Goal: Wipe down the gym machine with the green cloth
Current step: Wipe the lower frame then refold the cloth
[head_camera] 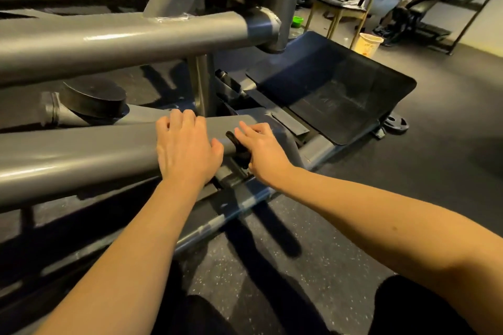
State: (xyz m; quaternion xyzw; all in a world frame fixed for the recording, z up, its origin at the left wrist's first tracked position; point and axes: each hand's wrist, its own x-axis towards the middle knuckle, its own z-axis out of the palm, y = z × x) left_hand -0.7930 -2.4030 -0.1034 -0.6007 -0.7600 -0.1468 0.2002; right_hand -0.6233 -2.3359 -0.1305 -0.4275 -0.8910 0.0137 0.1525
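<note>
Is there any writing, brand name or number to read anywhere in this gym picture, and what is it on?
No text can be read.
Footplate: faint worn marks, too faded to read.
Paper cup: orange print, too blurred.
Weight plate on the floor: any lettering too small.
</note>
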